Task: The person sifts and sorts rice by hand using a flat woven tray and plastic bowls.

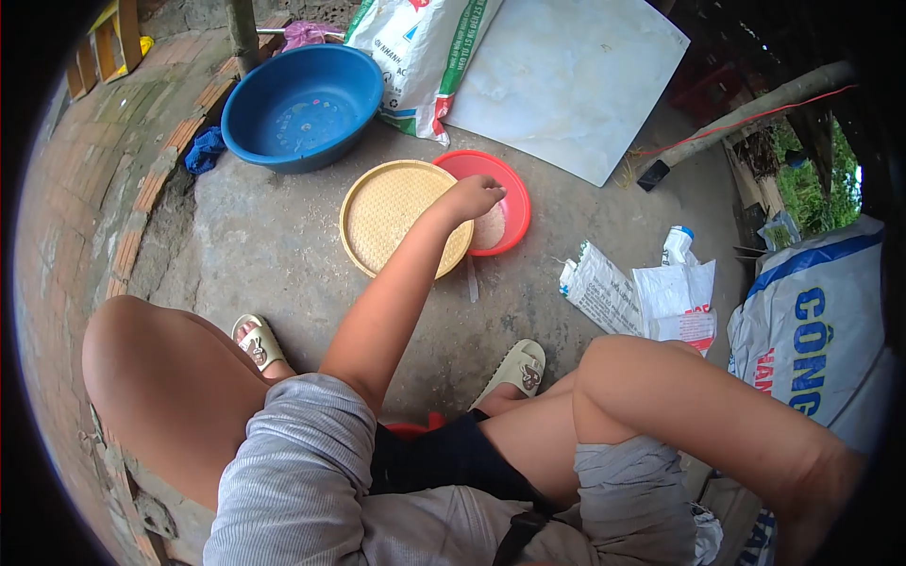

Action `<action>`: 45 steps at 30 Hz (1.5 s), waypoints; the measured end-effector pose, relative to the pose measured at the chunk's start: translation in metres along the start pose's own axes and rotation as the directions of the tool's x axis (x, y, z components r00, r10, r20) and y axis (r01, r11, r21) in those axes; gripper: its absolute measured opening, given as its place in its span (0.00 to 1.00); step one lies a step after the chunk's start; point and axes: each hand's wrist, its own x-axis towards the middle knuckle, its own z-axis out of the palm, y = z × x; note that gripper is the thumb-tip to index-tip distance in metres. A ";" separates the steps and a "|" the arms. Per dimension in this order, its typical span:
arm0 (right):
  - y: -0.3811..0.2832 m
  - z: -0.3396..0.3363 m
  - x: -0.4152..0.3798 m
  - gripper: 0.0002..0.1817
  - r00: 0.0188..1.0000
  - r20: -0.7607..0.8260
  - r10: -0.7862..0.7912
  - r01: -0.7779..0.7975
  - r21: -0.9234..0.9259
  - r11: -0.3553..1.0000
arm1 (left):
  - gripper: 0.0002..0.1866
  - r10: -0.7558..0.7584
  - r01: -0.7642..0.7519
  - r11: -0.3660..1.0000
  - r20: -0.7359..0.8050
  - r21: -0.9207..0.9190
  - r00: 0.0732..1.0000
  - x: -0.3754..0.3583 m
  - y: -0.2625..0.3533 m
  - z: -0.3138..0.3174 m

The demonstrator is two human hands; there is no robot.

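Note:
My left hand (472, 197) is over the red plastic basin (525, 203), back upward and fingers bent slightly apart, with nothing seen in them. Pale grain, looking like rice (489, 229), lies in the basin, partly hidden by the hand. A round woven yellow tray (392, 212) overlaps the basin's left side, and my left wrist crosses above the tray's right part. My right arm bends at the elbow above my right knee. At the far lower right, my right hand (813, 519) is in shadow and cut off by the view's edge, its fingers hidden.
A large blue basin (247, 141) stands at upper left, beside a blue cloth (204, 151). A printed sack (415, 57) and a pale marbled board (576, 75) lie behind. Folded sacks (604, 288) and a big sack (802, 321) are at right. Scattered grains dot the concrete floor (302, 236).

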 end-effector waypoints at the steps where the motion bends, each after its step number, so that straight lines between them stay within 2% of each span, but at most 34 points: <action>1: 0.008 -0.002 0.013 0.08 0.999 -0.038 -0.009 0.010 0.035 0.999 | 0.26 0.012 -0.012 1.000 0.005 0.017 1.000 0.000 0.002 -0.002; 2: 0.017 -0.005 0.022 0.08 0.995 -0.100 -0.008 0.017 0.092 0.996 | 0.26 0.025 -0.025 0.999 0.005 0.033 1.000 0.000 0.003 -0.006; 3: 0.032 -0.001 0.020 0.10 0.970 -0.231 0.080 -0.003 0.315 0.949 | 0.27 0.018 -0.018 0.999 0.002 0.029 1.000 -0.005 0.007 -0.012; 4: 0.047 0.003 0.019 0.11 0.920 -0.355 0.165 0.046 0.518 0.854 | 0.28 0.011 -0.011 1.000 0.001 0.023 1.000 -0.008 0.010 -0.018; 5: 0.066 0.002 0.019 0.12 0.849 -0.457 0.266 0.005 0.510 0.860 | 0.27 0.018 -0.017 0.998 -0.028 0.059 0.999 -0.010 0.009 -0.024; 6: 0.094 0.010 0.005 0.12 0.711 -0.585 0.390 -0.075 0.489 0.869 | 0.27 0.023 -0.018 0.995 -0.054 0.097 0.998 -0.011 0.007 -0.032; 7: 0.123 0.023 -0.013 0.13 0.513 -0.693 0.507 -0.180 0.491 0.852 | 0.24 0.020 -0.009 0.994 -0.101 0.111 0.995 -0.009 0.001 -0.039; 8: 0.150 0.046 -0.036 0.15 0.309 -0.741 0.596 -0.285 0.526 0.802 | 0.22 0.017 0.001 0.992 -0.147 0.125 0.989 -0.003 -0.009 -0.044; 9: 0.171 0.079 -0.055 0.14 0.191 -0.709 0.678 -0.446 0.553 0.704 | 0.22 0.015 0.021 0.986 -0.211 0.166 0.977 0.005 -0.022 -0.050; 10: 0.195 0.109 -0.083 0.18 0.181 -0.625 0.760 -0.609 0.536 0.585 | 0.22 0.015 0.022 0.986 -0.218 0.165 0.976 0.003 -0.025 -0.060; 11: 0.215 0.145 -0.123 0.16 0.264 -0.552 0.791 -0.716 0.437 0.544 | 0.22 0.009 0.064 0.959 -0.254 0.277 0.967 -0.001 -0.028 -0.069; 12: 0.230 0.174 -0.184 0.13 0.389 -0.347 0.853 -0.826 0.279 0.490 | 0.23 0.003 0.110 0.918 -0.285 0.382 0.958 -0.005 -0.034 -0.077; 13: 0.214 0.191 -0.233 0.09 0.479 -0.166 0.862 -0.858 -0.297 0.420 | 0.23 0.007 0.122 0.932 -0.354 0.341 0.935 -0.005 -0.051 -0.083; 14: 0.203 0.200 -0.305 0.08 0.428 0.109 0.897 -0.777 -0.463 0.427 | 0.23 0.009 0.131 0.943 -0.419 0.305 0.908 -0.004 -0.071 -0.088; 15: 0.166 0.198 -0.333 0.08 0.193 0.391 0.900 -0.615 -0.666 0.422 | 0.23 0.005 0.139 0.939 -0.416 0.314 0.909 -0.009 -0.083 -0.092; 16: 0.139 0.205 -0.371 0.09 0.092 0.515 0.852 -0.475 -0.730 0.492 | 0.22 -0.054 0.199 0.939 -0.450 0.282 0.891 -0.018 -0.093 -0.096; 18: 0.088 0.220 -0.420 0.09 0.142 0.602 0.786 -0.640 -0.550 0.537 | 0.21 -0.100 0.250 0.938 -0.503 0.240 0.858 -0.022 -0.106 -0.106; 20: 0.050 0.232 -0.451 0.10 0.052 0.571 0.819 -0.654 -0.601 0.460 | 0.20 -0.063 0.180 0.973 -0.583 0.145 0.810 -0.031 -0.132 -0.098; 21: 0.036 0.239 -0.457 0.10 0.041 0.586 0.809 -0.663 -0.590 0.461 | 0.20 -0.077 0.205 0.969 -0.622 0.136 0.779 -0.039 -0.139 -0.093; 23: 0.014 0.254 -0.464 0.12 0.205 0.313 0.927 -0.658 -0.657 0.367 | 0.19 -0.087 0.228 0.964 -0.639 0.140 0.764 -0.046 -0.153 -0.082; 24: 0.009 0.260 -0.465 0.12 0.192 0.317 0.929 -0.669 -0.650 0.360 | 0.19 -0.077 0.226 0.963 -0.651 0.149 0.755 -0.047 -0.163 -0.076; 26: 0.008 0.267 -0.466 0.13 0.202 0.237 0.950 -0.696 -0.648 0.309 | 0.20 -0.111 0.288 0.933 -0.591 0.214 0.799 -0.043 -0.179 -0.064; 28: 0.010 0.266 -0.462 0.14 0.209 0.265 0.941 -0.686 -0.646 0.334 | 0.22 0.185 0.158 0.835 -0.540 0.527 0.821 -0.044 -0.185 -0.048; 29: 0.011 0.265 -0.460 0.14 0.226 0.299 0.927 -0.670 -0.643 0.371 | 0.24 0.091 0.191 0.833 -0.469 0.519 0.878 -0.043 -0.187 -0.044; 30: 0.013 0.264 -0.460 0.14 0.219 0.297 0.929 -0.672 -0.644 0.365 | 0.24 0.087 0.192 0.832 -0.464 0.520 0.882 -0.040 -0.187 -0.037; 32: 0.013 0.266 -0.460 0.15 0.187 0.350 0.918 -0.715 -0.592 0.372 | 0.25 0.185 0.194 0.763 -0.495 0.617 0.849 -0.036 -0.189 -0.024; 34: 0.011 0.270 -0.466 0.15 0.204 0.348 0.915 -0.718 -0.582 0.381 | 0.26 0.196 0.151 0.773 -0.459 0.616 0.867 -0.035 -0.190 -0.014; 36: 0.010 0.270 -0.468 0.11 0.254 0.348 0.902 -0.731 -0.541 0.415 | 0.27 0.298 0.108 0.701 -0.427 0.705 0.854 -0.035 -0.190 -0.002; 37: 0.011 0.270 -0.467 0.11 0.247 0.346 0.905 -0.731 -0.547 0.408 | 0.27 0.291 0.123 0.672 -0.412 0.731 0.863 -0.035 -0.189 0.002; 40: 0.012 0.273 -0.472 0.07 0.258 0.368 0.893 -0.762 -0.490 0.423 | 0.27 0.282 0.140 0.702 -0.453 0.698 0.846 -0.032 -0.185 0.011; 44: 0.015 0.282 -0.480 0.04 0.254 0.351 0.901 -0.770 -0.490 0.408 | 0.24 0.328 0.067 0.762 -0.473 0.644 0.818 -0.022 -0.184 0.015; 45: 0.017 0.284 -0.481 0.04 0.233 0.351 0.907 -0.756 -0.521 0.396 | 0.22 0.249 -0.013 0.906 -0.508 0.423 0.825 -0.019 -0.181 0.014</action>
